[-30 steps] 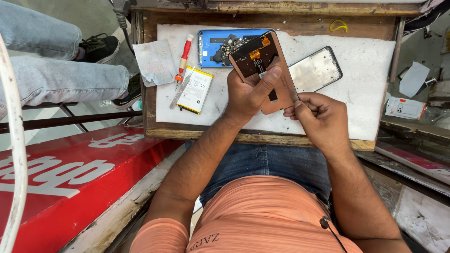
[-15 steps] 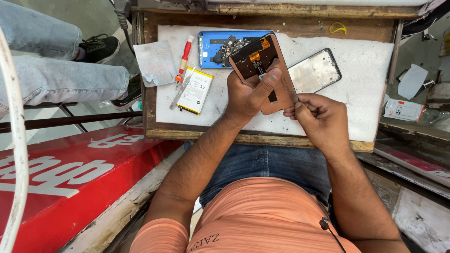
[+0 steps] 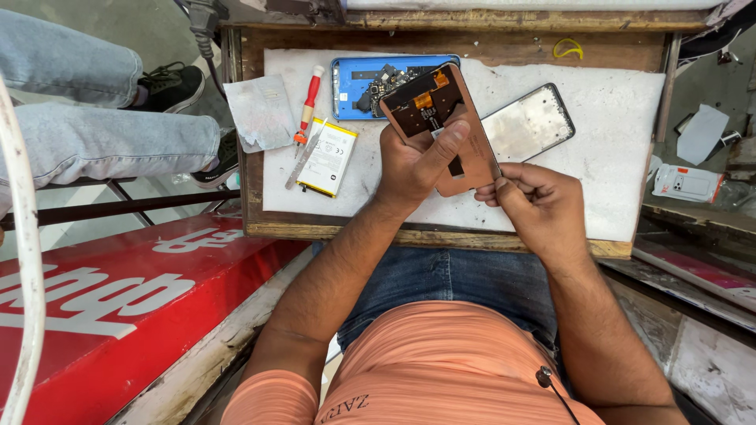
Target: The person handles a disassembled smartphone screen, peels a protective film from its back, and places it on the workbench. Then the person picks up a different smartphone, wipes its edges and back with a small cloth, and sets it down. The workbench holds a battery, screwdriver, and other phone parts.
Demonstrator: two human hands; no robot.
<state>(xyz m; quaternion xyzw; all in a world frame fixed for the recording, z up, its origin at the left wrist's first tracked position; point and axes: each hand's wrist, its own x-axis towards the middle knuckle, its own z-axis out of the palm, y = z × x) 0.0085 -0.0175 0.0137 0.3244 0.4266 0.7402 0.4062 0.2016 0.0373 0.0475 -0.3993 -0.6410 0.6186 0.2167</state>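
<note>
My left hand (image 3: 417,161) grips a copper-brown phone display panel (image 3: 431,110) with its back side up, thumb pressed across its flex cable. My right hand (image 3: 535,201) pinches the panel's lower right edge with its fingertips. Both hands hover over a white mat (image 3: 614,118) on a small wooden bench (image 3: 441,232). Behind the panel lies a blue phone back cover (image 3: 354,79) holding dark circuit parts. A metal phone frame (image 3: 531,126) rests to the right of the panel.
A red-handled screwdriver (image 3: 309,98), tweezers (image 3: 303,153), a flat yellow-edged battery (image 3: 328,157) and a clear plastic bag (image 3: 260,114) lie at the mat's left. Another person's jeans-clad legs (image 3: 102,142) and black shoes (image 3: 169,86) are at left. A red signboard (image 3: 118,291) lies below.
</note>
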